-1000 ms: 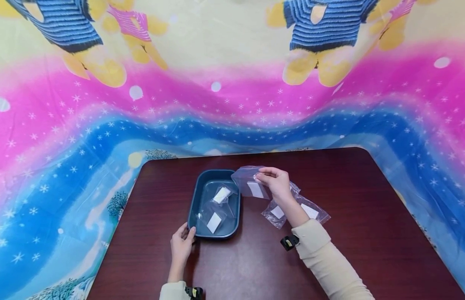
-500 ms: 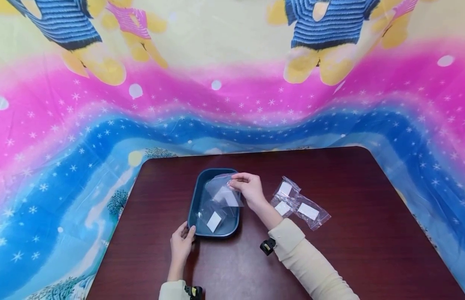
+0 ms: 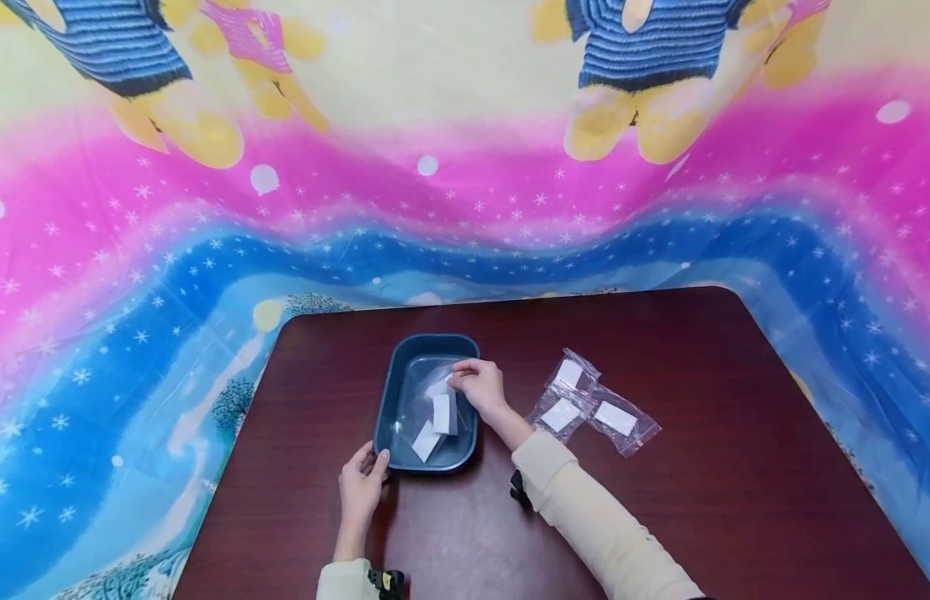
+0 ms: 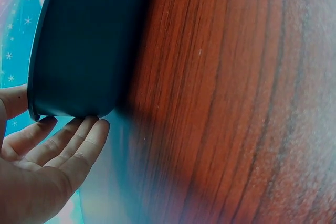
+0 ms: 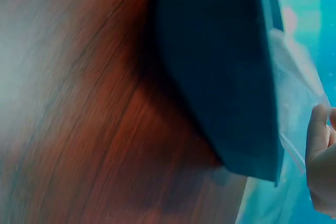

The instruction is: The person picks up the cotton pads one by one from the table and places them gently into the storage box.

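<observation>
Head view, right hand: the right hand (image 3: 477, 386) reaches over the right rim of the tub (image 3: 386, 398) and pinches the top edge of a clear bag (image 3: 438, 404) between curled fingers; the bag hangs down inside the tub, its white label upright.
Head view, tub: a dark blue tub on the brown table (image 3: 735, 467), left of centre; a second bag (image 3: 423, 442) with a white label lies on its floor, nearer the person.
Head view, left hand: the left hand (image 3: 360, 492) rests against the tub's near left corner, thumb at the rim, fingers fairly straight.
Head view, spares: three more bags (image 3: 588, 404) lie together on the table, right of the tub and apart from it.
Head view, backdrop: a bright cloth (image 3: 135, 275) with cartoon bears hangs behind and drapes around the table.
Left wrist view: the tub's outer wall (image 4: 84, 45) stands on the wood; the fingertips (image 4: 89, 129) touch its bottom edge, the palm open.
Right wrist view: blurred; the tub's wall (image 5: 220, 77) fills the middle, and the clear bag (image 5: 294, 93) seems to run from the rim to the fingers (image 5: 317, 129) that grip it.
</observation>
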`<action>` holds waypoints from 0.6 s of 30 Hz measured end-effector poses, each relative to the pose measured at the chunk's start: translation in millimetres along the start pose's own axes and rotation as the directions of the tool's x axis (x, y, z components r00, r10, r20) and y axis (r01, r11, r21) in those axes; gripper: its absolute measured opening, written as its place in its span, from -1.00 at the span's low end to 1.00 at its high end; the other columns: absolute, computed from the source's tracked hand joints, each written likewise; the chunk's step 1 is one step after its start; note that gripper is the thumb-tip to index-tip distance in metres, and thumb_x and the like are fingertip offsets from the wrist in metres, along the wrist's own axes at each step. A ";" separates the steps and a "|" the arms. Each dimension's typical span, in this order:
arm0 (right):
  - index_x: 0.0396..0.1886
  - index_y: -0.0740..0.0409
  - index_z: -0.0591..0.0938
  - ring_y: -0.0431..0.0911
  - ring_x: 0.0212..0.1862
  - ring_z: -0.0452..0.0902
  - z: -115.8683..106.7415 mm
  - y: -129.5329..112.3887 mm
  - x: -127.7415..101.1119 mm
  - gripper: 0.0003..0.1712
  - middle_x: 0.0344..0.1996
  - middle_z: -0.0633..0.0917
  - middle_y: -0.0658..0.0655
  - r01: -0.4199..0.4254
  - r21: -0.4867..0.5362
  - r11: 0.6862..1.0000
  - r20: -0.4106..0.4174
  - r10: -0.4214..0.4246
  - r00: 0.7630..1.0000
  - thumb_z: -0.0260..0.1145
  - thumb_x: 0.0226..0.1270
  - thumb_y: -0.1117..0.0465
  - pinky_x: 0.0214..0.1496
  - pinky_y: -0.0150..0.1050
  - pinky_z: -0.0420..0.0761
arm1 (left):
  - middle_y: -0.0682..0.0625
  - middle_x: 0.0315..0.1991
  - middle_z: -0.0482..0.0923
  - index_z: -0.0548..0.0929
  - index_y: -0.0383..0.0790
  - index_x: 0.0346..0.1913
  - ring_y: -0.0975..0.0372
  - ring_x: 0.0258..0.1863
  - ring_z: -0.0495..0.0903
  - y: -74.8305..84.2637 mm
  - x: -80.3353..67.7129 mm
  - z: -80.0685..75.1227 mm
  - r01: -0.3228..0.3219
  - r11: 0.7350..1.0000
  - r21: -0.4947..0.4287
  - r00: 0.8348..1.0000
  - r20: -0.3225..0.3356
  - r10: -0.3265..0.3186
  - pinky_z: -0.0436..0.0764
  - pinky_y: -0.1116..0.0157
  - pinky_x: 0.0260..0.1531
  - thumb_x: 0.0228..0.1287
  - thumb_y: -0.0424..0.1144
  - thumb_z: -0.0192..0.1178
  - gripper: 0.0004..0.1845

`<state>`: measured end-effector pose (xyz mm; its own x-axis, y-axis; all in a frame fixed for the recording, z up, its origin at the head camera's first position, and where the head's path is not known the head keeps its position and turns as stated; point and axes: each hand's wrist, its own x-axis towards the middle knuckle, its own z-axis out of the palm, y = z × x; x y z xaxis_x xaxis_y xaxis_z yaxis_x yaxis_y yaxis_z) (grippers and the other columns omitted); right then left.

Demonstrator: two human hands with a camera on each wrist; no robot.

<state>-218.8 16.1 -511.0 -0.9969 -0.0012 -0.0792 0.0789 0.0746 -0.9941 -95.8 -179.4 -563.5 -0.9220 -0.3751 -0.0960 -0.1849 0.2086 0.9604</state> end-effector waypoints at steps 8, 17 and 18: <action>-0.02 0.34 0.59 -0.03 -0.21 0.62 -1.6 10.2 2.6 -0.52 -0.23 0.67 0.25 0.065 -0.222 0.973 0.078 -0.049 0.996 0.35 -0.06 0.48 -0.22 -0.28 0.64 | -0.45 -0.01 0.45 0.39 -0.56 0.13 -0.11 -0.04 0.49 1.9 -1.8 -0.9 -0.006 1.000 -0.010 1.000 0.004 0.006 0.63 0.18 -0.24 0.26 -0.37 0.12 -0.57; 0.09 0.31 0.52 0.10 -0.01 0.52 -13.8 5.3 -3.4 -0.41 0.00 0.57 0.31 0.125 -0.248 0.961 0.117 -0.099 0.988 0.41 -0.05 0.42 -0.06 -0.15 0.60 | -0.45 -0.01 0.45 0.39 -0.57 0.13 -0.10 -0.04 0.49 2.6 -2.0 0.3 0.004 1.000 -0.013 1.000 -0.002 -0.004 0.63 0.15 -0.22 0.26 -0.37 0.12 -0.56; 0.08 0.32 0.52 0.10 -0.01 0.53 -16.4 4.5 -4.3 -0.41 -0.01 0.57 0.31 0.126 -0.240 0.963 0.114 -0.101 0.988 0.41 -0.05 0.41 -0.07 -0.15 0.60 | -0.45 -0.01 0.45 0.39 -0.57 0.13 -0.10 -0.04 0.49 2.8 -2.1 0.4 0.005 1.000 -0.013 1.000 -0.003 -0.005 0.63 0.14 -0.22 0.26 -0.37 0.12 -0.56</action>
<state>-214.3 32.8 -513.9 -0.9924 -0.1224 0.0134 -0.0511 0.3110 -0.9490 -94.5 -177.7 -560.8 -0.9200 -0.3789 -0.0997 -0.1847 0.1949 0.9633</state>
